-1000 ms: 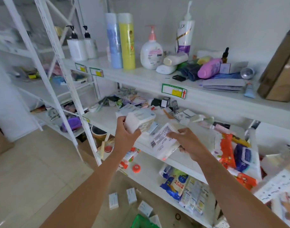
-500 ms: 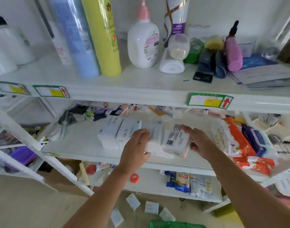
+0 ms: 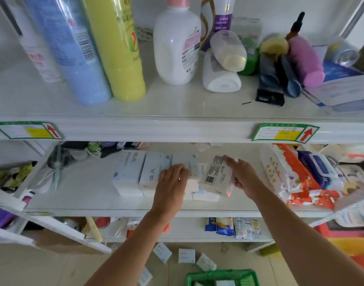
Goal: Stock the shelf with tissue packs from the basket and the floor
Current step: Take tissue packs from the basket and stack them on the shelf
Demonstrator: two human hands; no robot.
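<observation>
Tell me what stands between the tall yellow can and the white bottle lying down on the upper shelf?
A big white plastic bottle with a pink cap stands between them, upright, shown in the head view.

The light is bright, soft and even, washing the white upper shelf point(image 3: 177, 108) nearly flat. The bottles point(image 3: 177, 48) on it cast only faint, short shadows. Glare streaks run down the wrapped blue cylinder point(image 3: 74, 48) and yellow cylinder point(image 3: 119, 48). The middle shelf point(image 3: 84, 193) is dimmer, shaded from above. The whole frame is soft: print on the tissue pack point(image 3: 216, 176) smears, and the far right blurs. Straight lines bow, and the uprights point(image 3: 357, 16) lean toward the corners.
</observation>
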